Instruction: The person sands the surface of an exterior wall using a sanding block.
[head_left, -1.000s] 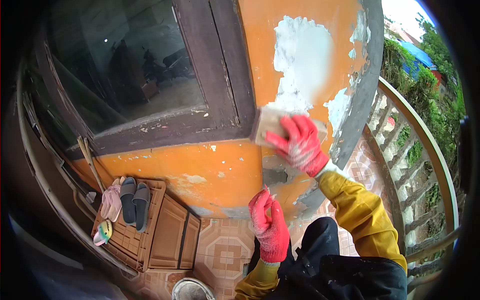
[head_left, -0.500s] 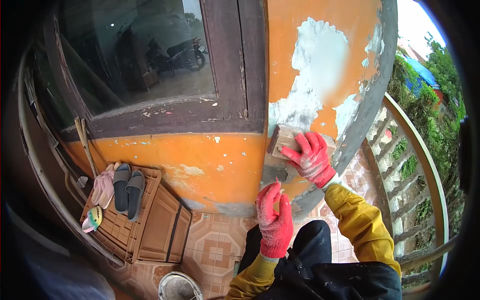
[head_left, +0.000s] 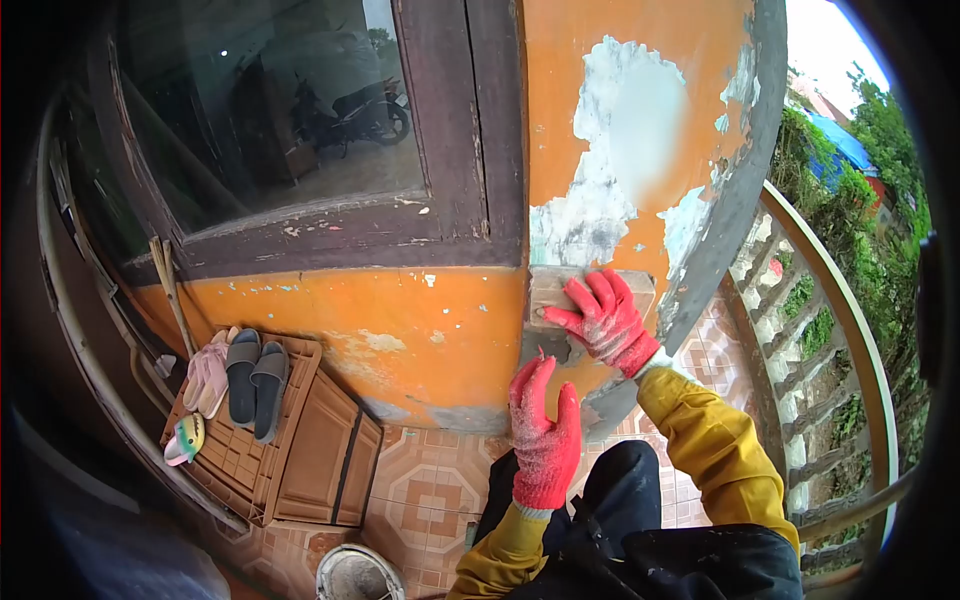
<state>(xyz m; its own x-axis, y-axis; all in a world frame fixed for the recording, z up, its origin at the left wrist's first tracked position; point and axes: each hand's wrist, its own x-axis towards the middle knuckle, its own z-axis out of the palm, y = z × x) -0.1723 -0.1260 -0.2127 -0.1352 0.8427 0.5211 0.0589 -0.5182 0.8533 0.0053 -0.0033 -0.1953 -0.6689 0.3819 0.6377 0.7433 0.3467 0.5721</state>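
In a red dusty glove, my right hand (head_left: 612,325) grips a rectangular wooden block (head_left: 551,290) and holds it against the orange wall (head_left: 470,335), just below a large patch (head_left: 640,130) of peeled paint and white filler. Its fingers lie across the block's outer face and cover much of it. Lower and to the left, my left hand (head_left: 545,440), also in a red glove, is raised in front of the wall with fingers apart and nothing in it.
A brown plastic cabinet (head_left: 325,445) at the lower left bears several sandals (head_left: 268,385). A white bucket (head_left: 360,575) stands on the tiled floor (head_left: 420,480). A dark-framed window (head_left: 280,120) is at upper left, a balcony railing (head_left: 850,320) on the right.
My right hand has shifted slightly left with the block, which now looks flatter against the wall. My left hand's fingers have spread from a more curled pose.
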